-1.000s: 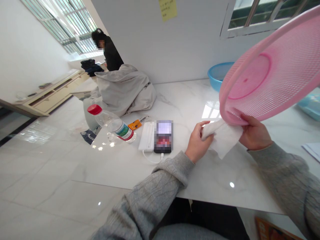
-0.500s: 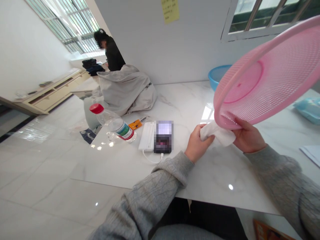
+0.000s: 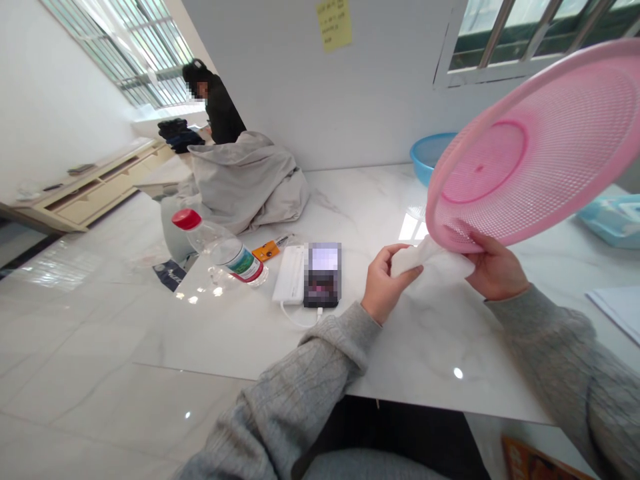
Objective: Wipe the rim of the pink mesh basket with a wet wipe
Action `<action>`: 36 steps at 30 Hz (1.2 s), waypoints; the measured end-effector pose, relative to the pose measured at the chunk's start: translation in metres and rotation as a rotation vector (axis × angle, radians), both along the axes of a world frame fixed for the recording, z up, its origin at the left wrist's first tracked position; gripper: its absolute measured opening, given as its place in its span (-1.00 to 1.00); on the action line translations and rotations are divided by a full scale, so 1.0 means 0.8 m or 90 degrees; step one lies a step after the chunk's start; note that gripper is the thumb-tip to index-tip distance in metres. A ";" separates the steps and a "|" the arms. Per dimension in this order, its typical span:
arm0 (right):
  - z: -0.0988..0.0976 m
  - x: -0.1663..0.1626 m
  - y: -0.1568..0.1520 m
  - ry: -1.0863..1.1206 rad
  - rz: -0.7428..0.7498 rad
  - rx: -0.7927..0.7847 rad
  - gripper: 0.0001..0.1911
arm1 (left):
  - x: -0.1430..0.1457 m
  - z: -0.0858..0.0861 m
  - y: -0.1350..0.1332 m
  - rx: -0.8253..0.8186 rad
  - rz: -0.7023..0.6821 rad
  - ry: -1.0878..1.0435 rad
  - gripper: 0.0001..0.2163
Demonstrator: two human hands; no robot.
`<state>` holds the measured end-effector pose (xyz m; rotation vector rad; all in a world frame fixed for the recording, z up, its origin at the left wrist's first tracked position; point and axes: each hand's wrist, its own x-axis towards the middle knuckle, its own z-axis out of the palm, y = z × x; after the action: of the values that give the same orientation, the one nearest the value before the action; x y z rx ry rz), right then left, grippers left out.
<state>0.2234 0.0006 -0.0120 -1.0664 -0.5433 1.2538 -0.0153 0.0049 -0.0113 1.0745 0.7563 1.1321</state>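
Observation:
A big pink mesh basket point(image 3: 540, 160) is held tilted above the white marble table point(image 3: 390, 347), its underside facing me. My right hand point(image 3: 495, 270) grips its lower rim, fingers curled under it. My left hand point(image 3: 383, 283) is closed on a crumpled white wipe point(image 3: 430, 260), which is pressed against the basket's rim beside my right hand.
On the table lie a phone point(image 3: 323, 275) on a cable, a white power bank point(image 3: 290, 283), a red-capped bottle point(image 3: 220, 247), a small orange item point(image 3: 265, 251) and a grey cloth heap point(image 3: 245, 180). A blue basin point(image 3: 430, 153) stands behind; another person point(image 3: 217, 107) sits far left.
The wipe hung loose below the rim; now it is bunched up tight against it. The basket has dropped slightly and turned a little more toward me.

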 end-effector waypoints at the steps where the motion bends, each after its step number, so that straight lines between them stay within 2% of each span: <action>1: 0.000 0.000 0.000 -0.007 -0.003 0.010 -0.64 | 0.000 0.002 0.000 -0.044 -0.015 -0.038 -0.36; 4: -0.001 -0.001 -0.002 -0.021 -0.001 0.022 -0.65 | -0.003 0.009 0.000 -0.171 -0.062 -0.137 -0.27; 6: -0.001 -0.003 -0.003 -0.018 0.001 0.011 -0.66 | -0.006 0.015 -0.001 -0.211 -0.078 -0.174 -0.25; 10: -0.001 -0.005 -0.003 -0.009 -0.017 -0.011 -0.64 | -0.008 0.018 0.001 -0.213 -0.088 -0.202 -0.25; 13: -0.004 -0.004 0.000 -0.007 -0.034 -0.013 -0.66 | -0.008 0.011 0.003 -0.165 -0.085 -0.166 -0.26; 16: -0.011 -0.001 0.003 -0.019 -0.056 0.011 -0.68 | -0.013 0.003 0.002 -0.029 -0.020 -0.002 -0.39; 18: -0.015 0.000 0.006 -0.031 -0.075 0.032 -0.67 | -0.023 0.001 -0.005 0.110 0.055 0.208 -0.50; 21: -0.018 -0.002 0.009 -0.044 -0.087 0.050 -0.67 | -0.041 0.003 -0.025 0.290 0.134 0.535 -0.43; 23: -0.017 -0.005 0.009 -0.039 -0.084 0.049 -0.69 | -0.051 0.006 -0.040 0.349 0.155 0.709 -0.39; 26: -0.013 -0.012 0.008 -0.019 -0.094 0.044 -0.70 | -0.059 0.008 -0.055 0.364 0.171 0.901 -0.31; 30: -0.011 -0.013 0.007 -0.011 -0.079 0.049 -0.69 | -0.062 0.008 -0.060 0.339 0.165 1.013 -0.26; 36: -0.019 -0.007 0.009 -0.019 -0.072 0.049 -0.69 | -0.061 0.003 -0.063 0.329 0.144 1.012 -0.29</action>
<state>0.2176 0.0079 -0.0268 -1.0386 -0.5412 1.1113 -0.0644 -0.0456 -0.0092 2.3910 1.8712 0.4273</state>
